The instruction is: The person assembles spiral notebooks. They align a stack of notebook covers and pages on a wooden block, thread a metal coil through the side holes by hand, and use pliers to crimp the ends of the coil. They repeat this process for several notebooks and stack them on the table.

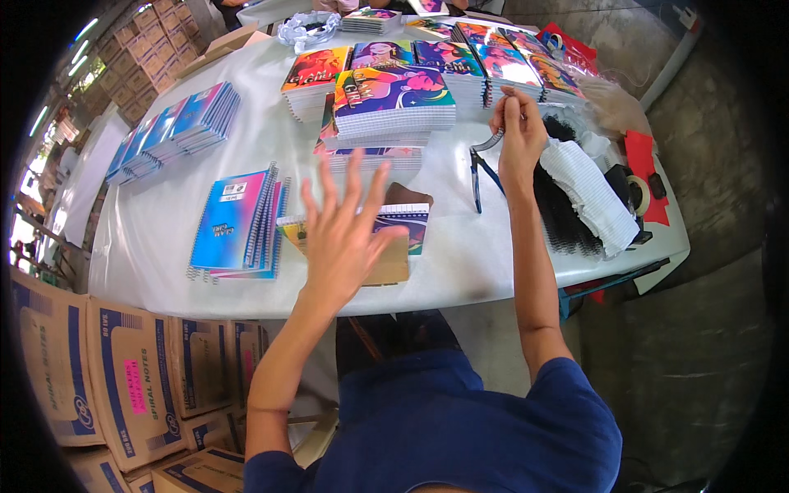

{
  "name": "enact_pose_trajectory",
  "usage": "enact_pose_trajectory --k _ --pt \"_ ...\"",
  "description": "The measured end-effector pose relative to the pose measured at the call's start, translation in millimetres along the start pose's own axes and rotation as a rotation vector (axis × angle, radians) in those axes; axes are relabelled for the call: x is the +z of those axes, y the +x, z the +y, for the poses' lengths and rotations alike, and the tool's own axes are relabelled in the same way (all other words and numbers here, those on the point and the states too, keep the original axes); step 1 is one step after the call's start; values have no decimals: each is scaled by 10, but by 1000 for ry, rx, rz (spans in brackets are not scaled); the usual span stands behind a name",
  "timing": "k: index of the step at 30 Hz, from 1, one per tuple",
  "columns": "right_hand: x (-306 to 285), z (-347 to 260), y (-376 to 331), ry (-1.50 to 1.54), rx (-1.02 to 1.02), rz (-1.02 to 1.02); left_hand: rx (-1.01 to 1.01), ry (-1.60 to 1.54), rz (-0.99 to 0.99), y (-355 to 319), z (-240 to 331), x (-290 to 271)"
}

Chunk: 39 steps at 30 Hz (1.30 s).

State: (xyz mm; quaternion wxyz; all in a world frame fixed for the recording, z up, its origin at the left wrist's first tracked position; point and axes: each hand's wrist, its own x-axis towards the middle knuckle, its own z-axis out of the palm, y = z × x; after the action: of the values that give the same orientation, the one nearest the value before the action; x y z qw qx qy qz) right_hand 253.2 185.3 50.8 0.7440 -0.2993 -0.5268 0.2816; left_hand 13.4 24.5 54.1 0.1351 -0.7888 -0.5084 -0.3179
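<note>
My left hand (345,246), fingers spread, hovers over or lightly touches a loose notebook block (403,218) with a holed edge and a brown board (394,269) at the table's near side. It hides much of the block. Pinched in my right hand (519,135) is a dark ribbed binding coil (491,143), which curves down to the left. Below it a dark blue V-shaped thing (486,177) lies against the white table; whether it joins the coil I cannot tell. Beyond my left hand stands a stack of unbound colourful notebooks (394,103).
Blue-pink spiral notebooks (234,218) lie left of my left hand, with more stacks (177,123) behind. At right are a heap of black coils (563,218), white wrapping (592,193) and a tape roll (639,195). Cardboard boxes (131,378) stand at lower left.
</note>
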Motion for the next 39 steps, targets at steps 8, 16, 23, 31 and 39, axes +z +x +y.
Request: enact_pose_trajectory --k 8,16,23,31,39 --pt "-504 1342 -409 302 251 99 33 66 -95 198 116 359" --pt "-520 763 94 840 181 -168 46 129 -207 153 31 281" --pt "-108 -680 -696 -392 46 -754 12 25 -241 62 100 222" --pt "-123 -737 -941 -388 210 -714 8 6 -206 41 111 230" --pt "-149 -745 -975 -352 171 -743 3 4 -203 43 110 223"
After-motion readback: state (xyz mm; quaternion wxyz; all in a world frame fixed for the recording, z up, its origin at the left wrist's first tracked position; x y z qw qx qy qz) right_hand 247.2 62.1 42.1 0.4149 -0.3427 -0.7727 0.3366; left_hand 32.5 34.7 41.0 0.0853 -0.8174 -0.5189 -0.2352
